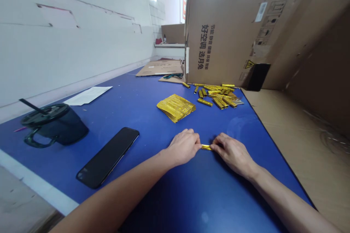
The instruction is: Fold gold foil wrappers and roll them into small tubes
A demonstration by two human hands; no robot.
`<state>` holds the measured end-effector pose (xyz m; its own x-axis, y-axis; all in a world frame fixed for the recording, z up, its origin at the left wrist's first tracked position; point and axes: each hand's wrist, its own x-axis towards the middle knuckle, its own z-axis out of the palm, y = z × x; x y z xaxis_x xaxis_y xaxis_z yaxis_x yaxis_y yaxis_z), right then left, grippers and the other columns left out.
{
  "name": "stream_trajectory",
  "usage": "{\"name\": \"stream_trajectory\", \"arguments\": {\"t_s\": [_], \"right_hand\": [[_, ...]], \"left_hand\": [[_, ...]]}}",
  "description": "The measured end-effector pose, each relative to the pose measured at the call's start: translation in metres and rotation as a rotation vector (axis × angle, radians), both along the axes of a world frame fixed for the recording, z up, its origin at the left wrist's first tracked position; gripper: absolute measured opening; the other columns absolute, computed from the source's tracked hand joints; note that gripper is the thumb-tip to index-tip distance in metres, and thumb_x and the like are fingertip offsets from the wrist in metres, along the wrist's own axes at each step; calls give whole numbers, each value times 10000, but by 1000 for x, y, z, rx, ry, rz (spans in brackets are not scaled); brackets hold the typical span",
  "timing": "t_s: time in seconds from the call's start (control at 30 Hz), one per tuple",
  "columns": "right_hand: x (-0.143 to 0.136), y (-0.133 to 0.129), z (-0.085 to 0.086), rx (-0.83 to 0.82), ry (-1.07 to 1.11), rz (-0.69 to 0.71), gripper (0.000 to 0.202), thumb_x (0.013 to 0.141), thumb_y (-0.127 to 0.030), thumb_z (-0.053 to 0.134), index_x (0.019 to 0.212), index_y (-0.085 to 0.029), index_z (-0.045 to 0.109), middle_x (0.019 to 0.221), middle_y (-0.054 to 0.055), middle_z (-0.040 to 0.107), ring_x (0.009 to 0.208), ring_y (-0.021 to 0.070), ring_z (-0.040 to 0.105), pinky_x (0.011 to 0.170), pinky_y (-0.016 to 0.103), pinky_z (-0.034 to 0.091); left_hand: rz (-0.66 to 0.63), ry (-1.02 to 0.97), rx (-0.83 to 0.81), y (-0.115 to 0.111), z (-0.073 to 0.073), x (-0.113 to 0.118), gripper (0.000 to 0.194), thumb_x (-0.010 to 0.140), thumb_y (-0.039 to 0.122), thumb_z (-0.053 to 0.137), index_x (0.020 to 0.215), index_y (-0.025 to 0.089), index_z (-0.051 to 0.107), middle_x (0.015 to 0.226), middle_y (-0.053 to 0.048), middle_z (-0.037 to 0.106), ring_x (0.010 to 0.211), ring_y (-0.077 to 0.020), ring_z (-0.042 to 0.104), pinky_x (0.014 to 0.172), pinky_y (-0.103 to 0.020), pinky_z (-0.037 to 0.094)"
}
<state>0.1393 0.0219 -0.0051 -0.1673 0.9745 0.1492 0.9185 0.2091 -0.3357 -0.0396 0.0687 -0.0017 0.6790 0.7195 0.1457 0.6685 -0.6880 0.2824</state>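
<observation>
A narrow strip of folded gold foil (pixel 206 147) lies between my two hands, low over the blue table (pixel 153 76). My left hand (pixel 186 146) pinches its left end, and my right hand (pixel 228 149) pinches the other end. Only the short middle stretch shows; the fingers hide both ends. Beyond my hands rests a flat stack of gold foil sheets (pixel 176 107). Farther back on the right is a loose pile of small folded gold foil pieces (pixel 218 102), several of them rolled or flattened like the one I hold.
A black phone (pixel 108 158) and a dark lidded mug with a straw (pixel 58 125) stand to the left. White paper (pixel 88 95) lies near the wall. A large cardboard box (pixel 229 36) rises behind the foil pile, beside flat cardboard (pixel 161 68).
</observation>
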Motion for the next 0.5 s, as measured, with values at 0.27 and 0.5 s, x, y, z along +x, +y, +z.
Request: {"name": "stream_trajectory", "arguments": {"t_s": [0.27, 0.5], "right_hand": [[-2, -1, 0, -13, -26, -5, 116, 805, -274, 446, 751, -221, 534, 768, 7, 571, 667, 142, 540, 581, 244, 372], [1, -4, -3, 50, 57, 49, 139, 817, -303, 417, 753, -222, 510, 748, 4, 570, 648, 139, 535, 580, 246, 381]], "left_hand": [[-13, 44, -10, -1, 1, 0, 125, 771, 301, 511, 827, 189, 517, 806, -27, 532, 786, -185, 492, 686, -282, 381], [-12, -62, -73, -1, 2, 0, 44, 766, 222, 492, 788, 184, 495, 777, -14, 545, 762, -167, 505, 675, -266, 377]]}}
